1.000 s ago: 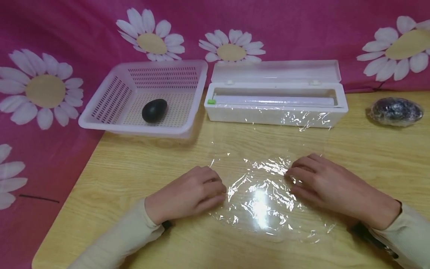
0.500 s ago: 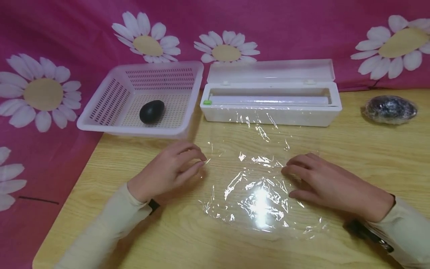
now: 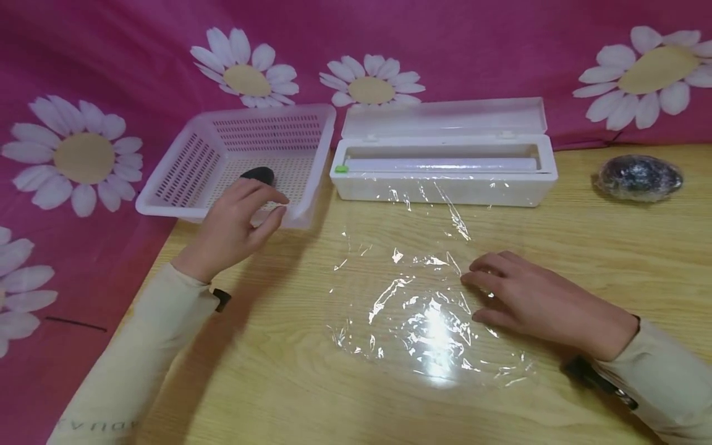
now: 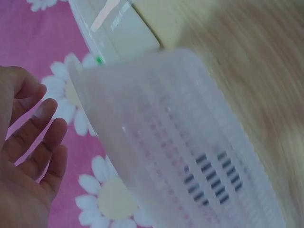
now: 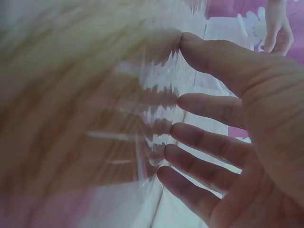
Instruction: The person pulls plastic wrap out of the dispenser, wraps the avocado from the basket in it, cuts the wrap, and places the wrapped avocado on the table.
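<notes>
My left hand (image 3: 230, 225) is over the front rim of the pink plastic basket (image 3: 167, 208), fingers loosely bent with nothing between them. Partly hidden behind it, a smooth black egg-shaped thing (image 3: 260, 173) lies on the basket floor. In the left wrist view, the fingers (image 4: 45, 147) show just beyond the basket's wall (image 4: 137, 114). A sheet of clear cling film (image 3: 389, 293) stretches over the table from its dispenser box. Spread fingertips of my right hand (image 3: 534, 303) rest on the film's right part; in the right wrist view they touch its surface.
The white dispenser box (image 3: 439, 190) stands at the back with its lid raised, a film roll (image 3: 445, 164) and a green slider (image 3: 342, 169) showing. At the back right lies a dark oval thing wrapped in film (image 3: 639, 178). A pink flowered cloth (image 3: 473, 49) hangs behind.
My left hand has left the film's left edge and moved left and away from me to the basket. The right hand has stayed on the film.
</notes>
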Demonstrator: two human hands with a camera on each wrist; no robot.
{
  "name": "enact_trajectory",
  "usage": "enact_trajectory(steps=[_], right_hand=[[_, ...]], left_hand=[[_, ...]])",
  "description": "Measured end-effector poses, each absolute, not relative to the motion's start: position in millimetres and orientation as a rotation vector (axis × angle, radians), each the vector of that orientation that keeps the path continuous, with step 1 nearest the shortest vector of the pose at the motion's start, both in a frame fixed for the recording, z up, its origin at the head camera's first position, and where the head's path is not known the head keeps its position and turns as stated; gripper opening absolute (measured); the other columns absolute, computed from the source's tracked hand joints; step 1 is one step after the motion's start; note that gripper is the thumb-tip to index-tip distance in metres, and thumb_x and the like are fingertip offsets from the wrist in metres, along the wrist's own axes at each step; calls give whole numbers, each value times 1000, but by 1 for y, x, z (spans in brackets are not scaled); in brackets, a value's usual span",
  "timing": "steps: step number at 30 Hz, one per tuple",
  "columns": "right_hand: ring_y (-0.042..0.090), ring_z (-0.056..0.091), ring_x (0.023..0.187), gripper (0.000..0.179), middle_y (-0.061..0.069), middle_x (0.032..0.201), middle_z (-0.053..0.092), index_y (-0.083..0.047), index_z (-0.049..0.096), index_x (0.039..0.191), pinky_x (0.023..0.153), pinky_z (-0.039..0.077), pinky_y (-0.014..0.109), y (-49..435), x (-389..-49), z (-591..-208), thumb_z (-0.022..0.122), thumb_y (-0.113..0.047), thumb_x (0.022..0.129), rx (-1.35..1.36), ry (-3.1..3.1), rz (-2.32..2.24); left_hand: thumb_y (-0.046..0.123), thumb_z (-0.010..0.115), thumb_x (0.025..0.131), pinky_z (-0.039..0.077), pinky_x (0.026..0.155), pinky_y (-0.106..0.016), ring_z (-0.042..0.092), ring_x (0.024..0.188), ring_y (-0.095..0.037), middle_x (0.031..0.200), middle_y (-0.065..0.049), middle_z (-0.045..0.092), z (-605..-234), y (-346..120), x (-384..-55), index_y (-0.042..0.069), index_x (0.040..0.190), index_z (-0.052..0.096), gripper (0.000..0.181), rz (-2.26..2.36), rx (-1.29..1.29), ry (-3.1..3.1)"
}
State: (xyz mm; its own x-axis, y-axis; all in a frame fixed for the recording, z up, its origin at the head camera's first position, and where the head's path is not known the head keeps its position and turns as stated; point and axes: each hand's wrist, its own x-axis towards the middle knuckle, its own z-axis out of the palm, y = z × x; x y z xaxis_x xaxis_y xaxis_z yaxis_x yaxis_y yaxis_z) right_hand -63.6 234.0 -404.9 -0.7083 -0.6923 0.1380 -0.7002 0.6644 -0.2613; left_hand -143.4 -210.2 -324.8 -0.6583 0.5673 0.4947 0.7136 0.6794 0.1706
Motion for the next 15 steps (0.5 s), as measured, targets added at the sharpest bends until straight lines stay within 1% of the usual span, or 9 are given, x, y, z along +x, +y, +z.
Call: enact_trajectory(steps=[4, 11, 15], right_hand=[[31, 62, 121, 55, 10, 129, 67, -8, 69, 131, 102, 55, 53, 233, -65, -405, 81, -38, 87, 1187, -2843, 453], [34, 64, 121, 54, 12, 130, 67, -7, 69, 131, 100, 56, 55, 232, -64, -406, 82, -36, 87, 1183, -2852, 466], [34, 64, 121, 55, 12, 130, 68, -8, 69, 132, 101, 55, 56, 231, -60, -406, 81, -37, 87, 1184, -2854, 448]], left_hand=[[9, 70, 96, 52, 88, -49, 63, 99, -35, 104, -18, 70, -322, -222, -159, 0, 107, 72, 15, -481, -892, -2589], [13, 66, 99, 47, 104, -54, 59, 113, -40, 116, -22, 67, -317, -243, -189, -1, 114, 69, 21, -389, -686, -2802], [13, 66, 99, 47, 105, -55, 60, 114, -42, 117, -24, 68, -317, -253, -201, -2, 116, 69, 24, -311, -658, -2862]])
